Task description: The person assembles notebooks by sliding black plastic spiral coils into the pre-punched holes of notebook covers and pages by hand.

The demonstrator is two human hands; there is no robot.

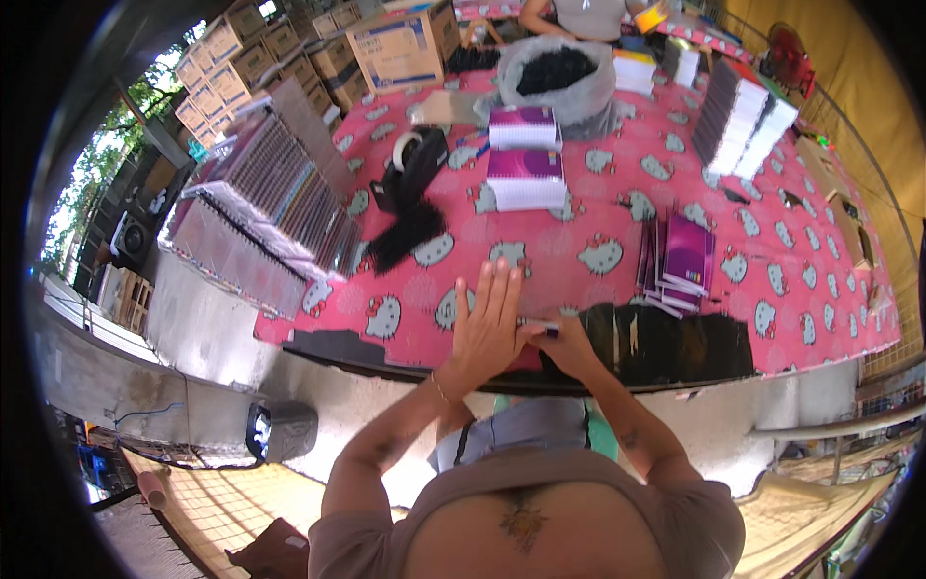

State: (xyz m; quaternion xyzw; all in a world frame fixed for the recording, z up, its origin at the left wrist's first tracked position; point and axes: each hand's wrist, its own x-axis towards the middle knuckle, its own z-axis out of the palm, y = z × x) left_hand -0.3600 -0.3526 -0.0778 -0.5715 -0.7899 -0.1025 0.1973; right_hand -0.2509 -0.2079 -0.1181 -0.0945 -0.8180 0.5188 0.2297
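Note:
My left hand (489,323) is stretched flat near the table's front edge, fingers straight and pointing away from me. Just right of it, my right hand (569,347) is closed, its fingertips meeting the left hand's thumb side. A small dark and whitish thing shows at the right fingers; its kind is too hidden to tell. To the right lies a loose pile of purple-covered notebooks (687,253). Farther off, two stacks of purple notebooks (526,166) stand one behind the other. A bundle of thin black strands (407,237) lies left of my hands.
A black tape dispenser (415,174) stands beyond the bundle. Tall stacks of spiral notebooks (275,198) fill the left side. A clear bag (598,92) of black strands stands at the back. More book stacks (738,121) rise at the right. Cartons (400,48) and another person (584,19) are beyond.

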